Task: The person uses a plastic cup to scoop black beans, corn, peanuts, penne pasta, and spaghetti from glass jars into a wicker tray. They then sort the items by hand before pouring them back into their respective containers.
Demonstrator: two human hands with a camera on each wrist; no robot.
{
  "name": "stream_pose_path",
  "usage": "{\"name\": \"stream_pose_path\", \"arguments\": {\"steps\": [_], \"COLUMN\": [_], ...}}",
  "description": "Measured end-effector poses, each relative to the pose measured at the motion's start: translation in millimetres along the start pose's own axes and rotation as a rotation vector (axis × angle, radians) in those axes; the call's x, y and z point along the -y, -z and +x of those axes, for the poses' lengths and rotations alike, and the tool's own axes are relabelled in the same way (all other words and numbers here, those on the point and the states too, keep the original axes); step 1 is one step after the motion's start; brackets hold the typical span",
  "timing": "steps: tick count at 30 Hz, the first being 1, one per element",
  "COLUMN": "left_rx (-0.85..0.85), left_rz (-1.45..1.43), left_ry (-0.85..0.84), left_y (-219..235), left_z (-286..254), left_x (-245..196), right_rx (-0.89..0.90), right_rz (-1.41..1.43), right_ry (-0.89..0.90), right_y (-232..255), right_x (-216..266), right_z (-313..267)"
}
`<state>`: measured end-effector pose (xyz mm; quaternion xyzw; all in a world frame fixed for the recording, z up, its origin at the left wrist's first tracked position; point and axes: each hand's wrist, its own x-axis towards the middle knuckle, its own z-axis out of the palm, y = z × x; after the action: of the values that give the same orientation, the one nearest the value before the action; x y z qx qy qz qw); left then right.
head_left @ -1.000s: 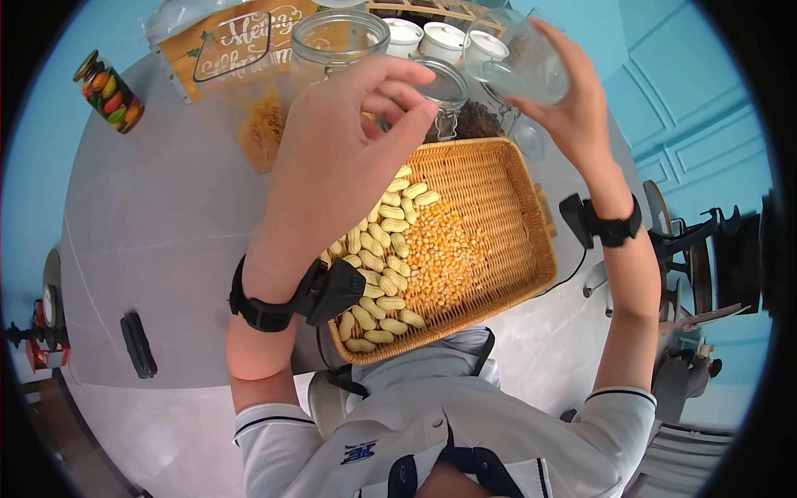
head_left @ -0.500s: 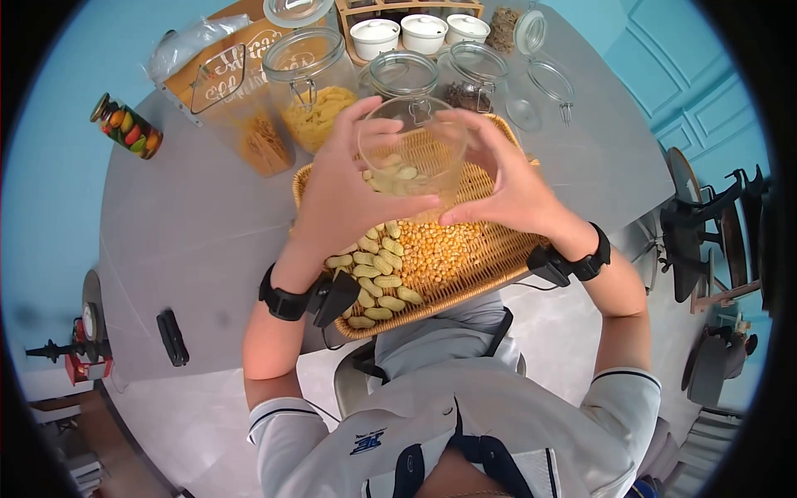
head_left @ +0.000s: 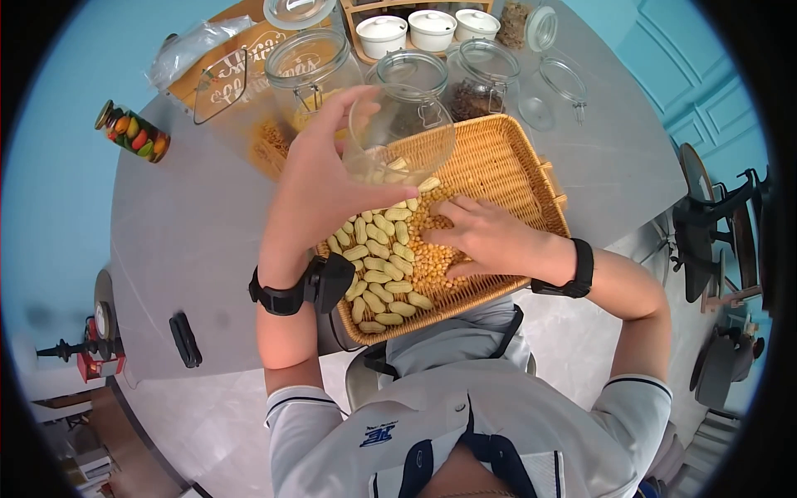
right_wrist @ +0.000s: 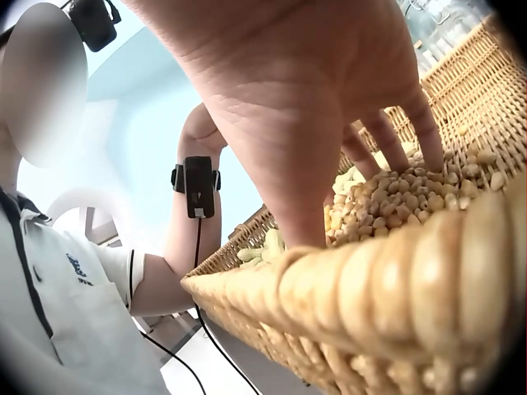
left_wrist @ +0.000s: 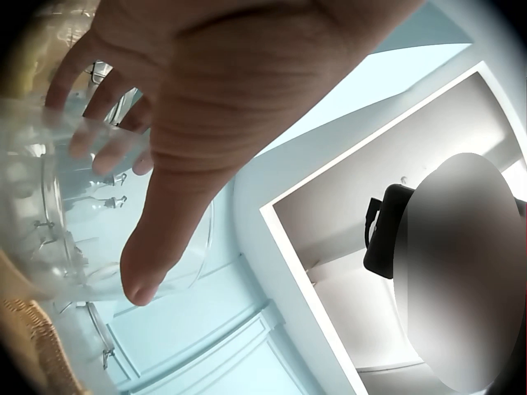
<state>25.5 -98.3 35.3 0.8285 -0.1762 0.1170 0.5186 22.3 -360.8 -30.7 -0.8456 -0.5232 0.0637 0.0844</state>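
Observation:
The left hand (head_left: 320, 178) holds a clear, empty-looking container (head_left: 403, 137) over the wicker basket (head_left: 544, 195), its fingers and thumb curled round the side. In the left wrist view, the thumb of the left hand (left_wrist: 198, 123) lies along the clear wall (left_wrist: 90, 255). Down in the basket, the right hand (head_left: 490, 239) has its fingertips in the corn kernels (head_left: 427, 264). Peanuts (head_left: 378, 270) lie in the left part of the basket. The right wrist view shows the right hand (right_wrist: 329, 107) with fingers bent downward, tips among the kernels (right_wrist: 403, 202); whether it grips any is hidden.
Behind the basket stand a jar of pasta (head_left: 305, 62), a jar with dark contents (head_left: 481, 83) and white lidded pots (head_left: 432, 29). An open jar (head_left: 558, 83) lies at the right. A jar of colourful contents (head_left: 133, 133) and a black case (head_left: 185, 339) are on the left.
The right hand has let go of the clear container and moved down into the kernels. The left hand, which came to the container between the earlier frames, now holds it alone.

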Motion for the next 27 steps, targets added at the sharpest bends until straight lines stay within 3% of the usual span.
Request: {"name": "stream_pose_path", "arguments": {"steps": [5,9,12,15,16,20,24,27], "left_rx": [0.067,0.168,0.124,0.144,0.153,0.191,0.215,0.232], "left_rz": [0.026,0.041,-0.002,0.011,-0.003,0.009,0.031,0.014], "left_ry": [-0.015,0.047,-0.026,-0.020,-0.021,-0.029,-0.031,-0.019], "left_y": [-4.5,-4.8,-7.2,-7.1,-7.9,-13.0,-13.4,-12.8], "left_z": [4.1,7.4,6.5,7.0,7.5,6.8,6.4,6.5], "left_x": [7.8,5.0,14.6,16.0,16.2,18.4,18.1,17.6], "right_rx": [0.063,0.050,0.013,0.127,0.152,0.092,-0.125,-0.016], "right_rz": [0.121,0.412,0.591,1.037,1.078,1.685,1.951,2.209], "right_ry": [0.012,-0.115,-0.207,-0.594,-0.573,-0.636,-0.868,-0.844], "right_y": [2.7,-1.0,3.3,27.3,26.9,31.9,39.3,32.0], "right_x": [-10.5,-29.5,-44.6,-54.7,-65.2,-84.9,-84.7,-87.8], "right_z": [-1.9,-2.2,-1.6,0.7,-1.2,-2.5,-0.9,-4.6]}}
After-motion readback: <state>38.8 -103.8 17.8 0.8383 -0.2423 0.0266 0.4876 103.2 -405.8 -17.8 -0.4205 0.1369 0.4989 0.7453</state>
